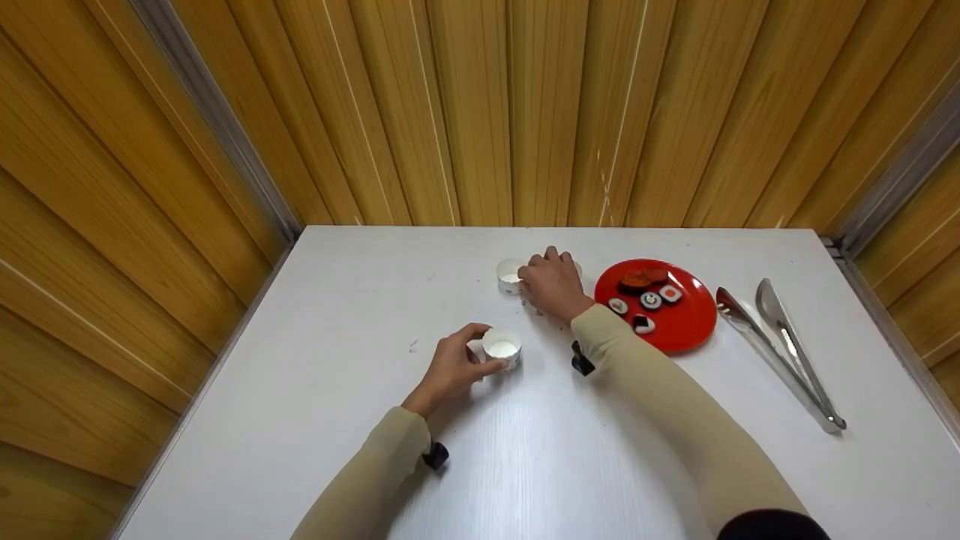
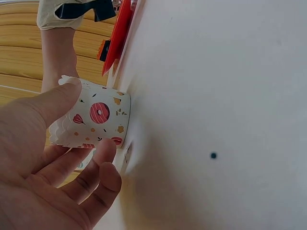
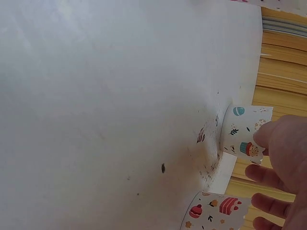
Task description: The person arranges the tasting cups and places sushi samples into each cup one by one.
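Note:
My left hand point(image 1: 455, 361) grips a small white paper baking cup point(image 1: 502, 349) between thumb and fingers, close over the table. A pink donut and other small pictures are printed on this cup's side in the left wrist view. Farther back, my right hand point(image 1: 556, 285) reaches over two similar cups. Its thumb overlaps the rim of one, a cupcake-print cup point(image 3: 245, 133), while the other fingers are spread apart beside it. Those fingertips lie near the rim of the second, a cake-print cup point(image 3: 216, 211), mostly hidden behind the hand in the head view.
A red plate point(image 1: 694, 322) with several toy sushi pieces point(image 1: 651, 300) stands to the right of the right hand. Metal tongs point(image 1: 787, 360) lie beyond it. Dark specks mark the white table point(image 1: 360, 300) near the cups. Wood-patterned panels point(image 1: 480, 112) rise behind and at the sides.

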Available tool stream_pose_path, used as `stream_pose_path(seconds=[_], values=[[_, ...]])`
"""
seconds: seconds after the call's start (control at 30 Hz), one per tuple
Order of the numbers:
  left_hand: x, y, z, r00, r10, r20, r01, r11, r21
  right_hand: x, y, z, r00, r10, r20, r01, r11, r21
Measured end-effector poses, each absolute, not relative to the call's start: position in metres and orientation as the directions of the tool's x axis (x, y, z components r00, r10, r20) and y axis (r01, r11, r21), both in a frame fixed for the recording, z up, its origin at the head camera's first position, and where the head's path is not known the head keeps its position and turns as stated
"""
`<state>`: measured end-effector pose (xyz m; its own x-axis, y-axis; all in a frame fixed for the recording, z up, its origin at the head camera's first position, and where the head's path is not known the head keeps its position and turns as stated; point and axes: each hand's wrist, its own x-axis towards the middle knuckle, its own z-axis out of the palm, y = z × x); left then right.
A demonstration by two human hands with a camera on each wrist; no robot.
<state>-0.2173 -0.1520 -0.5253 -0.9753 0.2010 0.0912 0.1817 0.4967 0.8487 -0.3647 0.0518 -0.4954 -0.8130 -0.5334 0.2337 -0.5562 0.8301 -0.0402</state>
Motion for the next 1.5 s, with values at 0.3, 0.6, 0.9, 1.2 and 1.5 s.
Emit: stream_pose_path(seconds=[0.3, 0.6, 0.9, 1.2, 1.5], values=[[-0.218, -0.152, -0.525, -0.978, 0.192, 0.077, 0.164, 0.497, 0.852, -0.353, 0.063, -0.484, -0.806, -0.541, 0.241, -0.571, 0.818, -0.071], [-0.218, -0.152, -0.525, -0.981, 0.185, 0.057, 0.146, 0.516, 0.844, -0.318, 0.071, -0.473, -0.685, -0.654, 0.322, -0.71, 0.698, -0.094], [-0.217, -0.153, -0.524, -0.973, 0.208, 0.105, 0.205, 0.553, 0.807, -0.284, 0.077, -0.474, -0.547, -0.76, 0.351, -0.826, 0.559, -0.074], [-0.215, -0.153, -0.527, -0.971, 0.21, 0.111, 0.213, 0.564, 0.798, -0.265, 0.078, -0.478, -0.526, -0.811, 0.256, -0.85, 0.509, -0.133], [-0.215, -0.153, -0.525, -0.97, 0.212, 0.116, 0.219, 0.573, 0.79, -0.26, 0.078, -0.485, -0.503, -0.816, 0.284, -0.864, 0.485, -0.137]])
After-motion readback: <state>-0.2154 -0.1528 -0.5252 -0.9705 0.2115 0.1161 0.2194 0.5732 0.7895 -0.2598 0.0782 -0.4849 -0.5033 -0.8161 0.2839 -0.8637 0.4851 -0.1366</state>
